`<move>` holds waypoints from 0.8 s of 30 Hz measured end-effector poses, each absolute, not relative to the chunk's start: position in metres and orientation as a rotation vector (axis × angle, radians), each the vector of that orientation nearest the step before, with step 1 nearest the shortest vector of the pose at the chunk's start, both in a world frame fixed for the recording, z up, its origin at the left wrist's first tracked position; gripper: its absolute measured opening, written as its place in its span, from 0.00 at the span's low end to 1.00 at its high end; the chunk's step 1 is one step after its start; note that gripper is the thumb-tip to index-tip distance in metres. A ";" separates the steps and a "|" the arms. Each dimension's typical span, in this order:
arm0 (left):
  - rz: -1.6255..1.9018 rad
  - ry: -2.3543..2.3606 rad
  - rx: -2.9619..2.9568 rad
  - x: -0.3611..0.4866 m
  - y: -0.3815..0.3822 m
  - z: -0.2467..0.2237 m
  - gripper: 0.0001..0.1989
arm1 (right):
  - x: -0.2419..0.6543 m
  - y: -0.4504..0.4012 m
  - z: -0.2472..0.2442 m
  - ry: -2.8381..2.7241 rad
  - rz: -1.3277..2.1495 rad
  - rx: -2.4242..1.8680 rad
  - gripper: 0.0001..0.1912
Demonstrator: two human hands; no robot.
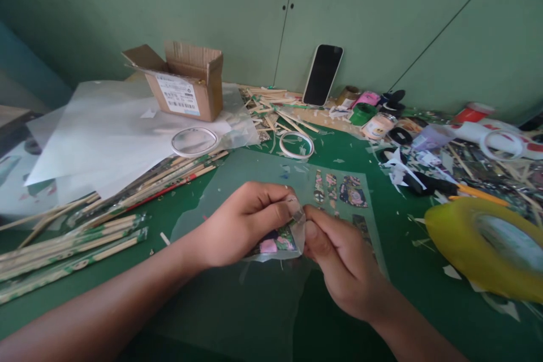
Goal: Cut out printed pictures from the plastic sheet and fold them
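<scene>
Both hands meet at the middle of the table over a translucent sheet (237,175). My left hand (246,220) is closed, thumb pressed on the folded edge of a small translucent piece with a dark floral print (278,242). A pink patch shows on that piece below my left fingers. My right hand (339,254) pinches the right edge of the same piece, its fingertips touching my left ones. Beyond my right hand, several floral cut-outs (354,191) lie on the sheet. What the fingertips cover is hidden.
An open cardboard box (190,85) stands on white sheets (106,130) at the back left. Wrapped chopsticks (76,249) lie at left. Two tape rings (297,145) rest ahead, a phone (323,74) leans on the wall, and a large yellow tape roll (453,237) sits at right beside scattered scraps.
</scene>
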State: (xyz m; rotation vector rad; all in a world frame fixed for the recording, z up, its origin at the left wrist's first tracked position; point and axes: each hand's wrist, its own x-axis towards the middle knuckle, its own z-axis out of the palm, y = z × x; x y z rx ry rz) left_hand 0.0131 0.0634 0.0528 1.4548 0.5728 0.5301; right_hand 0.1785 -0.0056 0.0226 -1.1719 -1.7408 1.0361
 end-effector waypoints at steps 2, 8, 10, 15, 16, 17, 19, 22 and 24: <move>0.524 0.572 1.462 0.013 0.063 0.053 0.17 | 0.179 -0.006 0.022 -1.740 1.056 -1.177 0.16; 0.507 0.625 1.525 0.013 0.062 0.056 0.18 | 0.179 -0.006 0.023 -1.793 0.964 -1.191 0.15; 0.503 0.653 1.553 0.012 0.062 0.057 0.18 | 0.178 -0.005 0.023 -1.820 0.916 -1.193 0.15; 0.506 0.678 1.605 0.012 0.062 0.058 0.18 | 0.178 -0.005 0.024 -1.851 0.869 -1.199 0.14; 0.507 0.679 1.606 0.012 0.062 0.058 0.18 | 0.178 -0.005 0.024 -1.853 0.861 -1.197 0.14; 0.506 0.681 1.605 0.012 0.062 0.058 0.19 | 0.178 -0.006 0.024 -1.853 0.853 -1.196 0.14; 0.501 0.688 1.607 0.012 0.062 0.058 0.19 | 0.178 -0.006 0.023 -1.858 0.839 -1.199 0.13; 0.497 0.699 1.614 0.012 0.062 0.058 0.18 | 0.178 -0.008 0.023 -1.870 0.832 -1.212 0.13; 0.498 0.701 1.613 0.012 0.062 0.058 0.18 | 0.178 -0.008 0.023 -1.875 0.834 -1.216 0.13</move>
